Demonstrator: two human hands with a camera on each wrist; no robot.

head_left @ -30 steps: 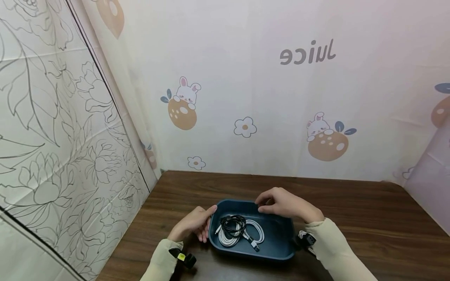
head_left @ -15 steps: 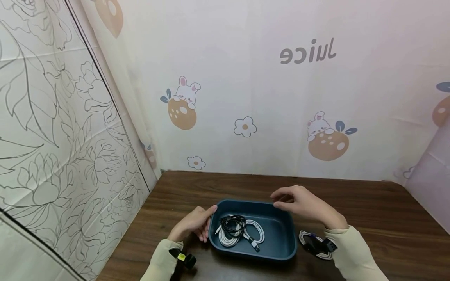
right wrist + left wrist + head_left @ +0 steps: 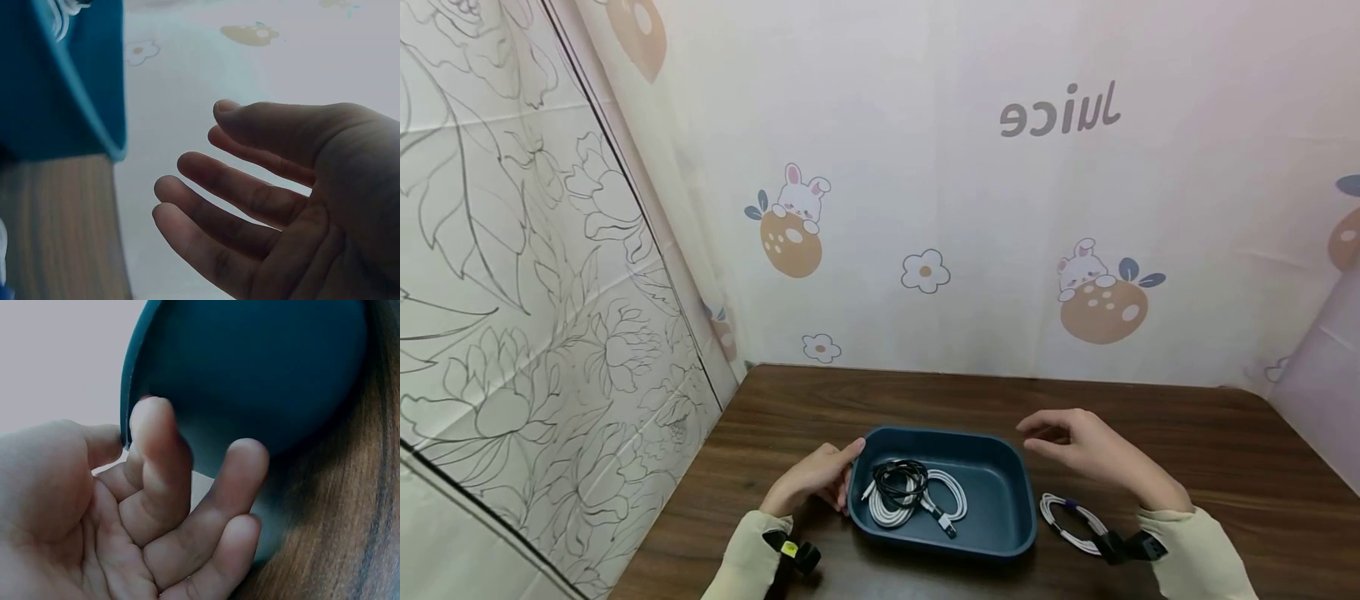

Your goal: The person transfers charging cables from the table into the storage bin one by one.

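A dark blue rectangular tray sits on the table, with a coiled black cable lying over coiled white cables at its left end. My left hand grips the tray's left end; in the left wrist view its thumb is at the rim and its fingers are against the outer wall. My right hand hovers beyond the tray's right end, fingers loosely bent with nothing between them, as the right wrist view also shows. Below it on the table lies another coiled white cable with a small blue tie.
The brown wooden table extends to a patterned curtain at the back. A flower-drawn sheet hangs along the left side. Each wrist wears a small black camera; the right one is close by the loose cable.
My right hand has moved right from over the tray's back rim to past its right end, uncovering the coiled cable on the table. My left hand and the tray have stayed put.
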